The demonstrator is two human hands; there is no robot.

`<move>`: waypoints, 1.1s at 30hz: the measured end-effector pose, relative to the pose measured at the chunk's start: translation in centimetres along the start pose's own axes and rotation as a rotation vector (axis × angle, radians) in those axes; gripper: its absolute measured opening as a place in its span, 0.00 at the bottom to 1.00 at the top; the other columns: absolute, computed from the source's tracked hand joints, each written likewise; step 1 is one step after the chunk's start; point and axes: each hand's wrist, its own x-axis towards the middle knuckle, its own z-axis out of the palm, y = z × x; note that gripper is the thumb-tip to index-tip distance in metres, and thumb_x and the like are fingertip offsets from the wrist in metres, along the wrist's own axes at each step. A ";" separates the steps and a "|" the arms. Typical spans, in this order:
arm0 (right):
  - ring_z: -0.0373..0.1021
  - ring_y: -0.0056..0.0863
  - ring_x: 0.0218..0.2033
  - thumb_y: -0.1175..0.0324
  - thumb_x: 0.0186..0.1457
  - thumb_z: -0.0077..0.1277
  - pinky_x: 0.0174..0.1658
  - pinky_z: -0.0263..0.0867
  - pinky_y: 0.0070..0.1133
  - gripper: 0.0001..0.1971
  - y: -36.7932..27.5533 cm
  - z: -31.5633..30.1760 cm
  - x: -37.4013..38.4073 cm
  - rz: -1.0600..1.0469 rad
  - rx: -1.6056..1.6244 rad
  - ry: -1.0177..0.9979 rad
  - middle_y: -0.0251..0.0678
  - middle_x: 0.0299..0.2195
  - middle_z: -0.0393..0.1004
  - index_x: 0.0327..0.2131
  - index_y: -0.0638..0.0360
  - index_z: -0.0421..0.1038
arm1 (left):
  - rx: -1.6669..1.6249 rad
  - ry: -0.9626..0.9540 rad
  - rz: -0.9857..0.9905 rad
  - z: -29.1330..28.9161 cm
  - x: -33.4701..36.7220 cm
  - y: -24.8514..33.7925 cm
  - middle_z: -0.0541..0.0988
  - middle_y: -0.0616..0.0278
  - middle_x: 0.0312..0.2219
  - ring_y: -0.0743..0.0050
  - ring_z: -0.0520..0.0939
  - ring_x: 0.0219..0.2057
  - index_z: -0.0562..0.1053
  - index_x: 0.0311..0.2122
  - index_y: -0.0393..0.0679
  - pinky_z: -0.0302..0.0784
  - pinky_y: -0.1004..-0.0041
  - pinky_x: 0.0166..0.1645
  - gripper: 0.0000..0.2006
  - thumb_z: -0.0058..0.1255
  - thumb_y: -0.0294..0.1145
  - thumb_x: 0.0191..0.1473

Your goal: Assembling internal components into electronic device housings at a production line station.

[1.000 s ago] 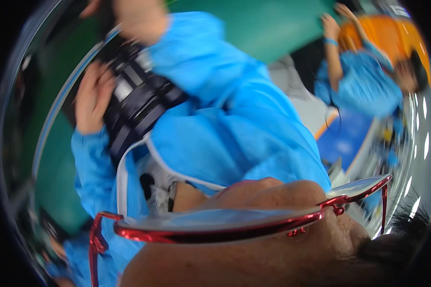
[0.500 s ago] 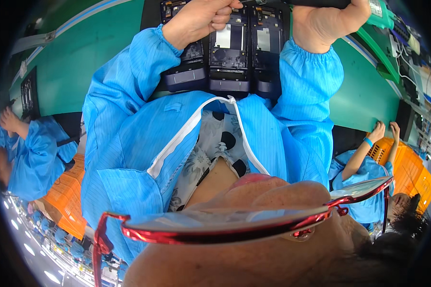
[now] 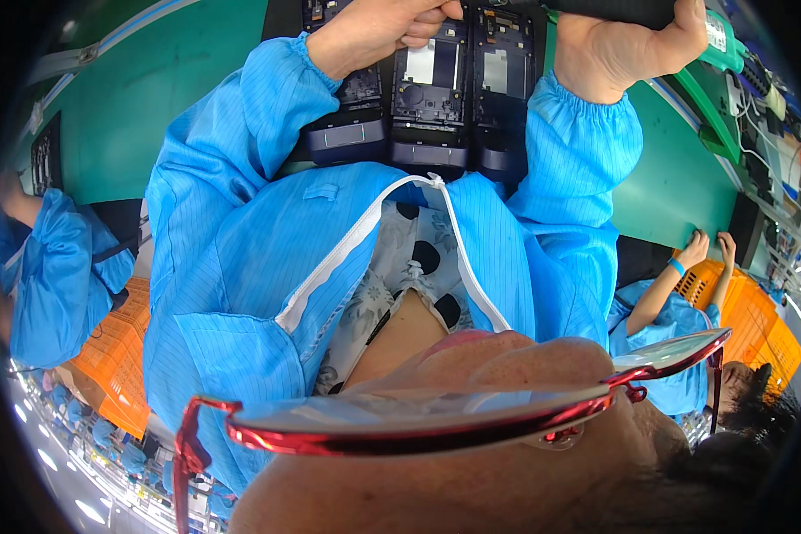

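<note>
The right hand (image 3: 627, 44) is wrapping its fingers round a dark tool (image 3: 610, 9) that's running off the top edge. Left hand (image 3: 384, 34) is curling its fingers in tight, but can't tell if it's pinching anything, since the tips are meeting the frame edge.

The casings are lying side by side near the person's front: left casing (image 3: 347, 138), middle casing (image 3: 430, 102), right casing (image 3: 502, 107). The left hand is blocking part of the left casing, and red glasses (image 3: 418, 440) are cutting across the lower view.

Around that, the green table (image 3: 178, 107) is stretching out both sides, with a green bracket (image 3: 705, 111) and white cables (image 3: 752, 116) crowding the right. Co-workers in blue are working either side, orange crates (image 3: 120, 334) sitting by them.

Writing-wise, a pale label (image 3: 715, 31) is showing on a green fitting (image 3: 734, 53) past the thumb, its print coming out too small to read.
</note>
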 end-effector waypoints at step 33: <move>0.67 0.27 0.20 0.44 0.66 0.45 0.29 0.68 0.29 0.24 -4.5 -4.6 -9.9 0.038 -0.448 -0.315 0.36 0.27 0.72 0.48 0.57 0.67 | -0.170 0.142 -0.020 -2.3 0.8 0.1 0.79 0.54 0.35 0.65 0.86 0.36 0.71 0.48 0.31 0.86 0.73 0.43 0.12 0.42 0.31 0.71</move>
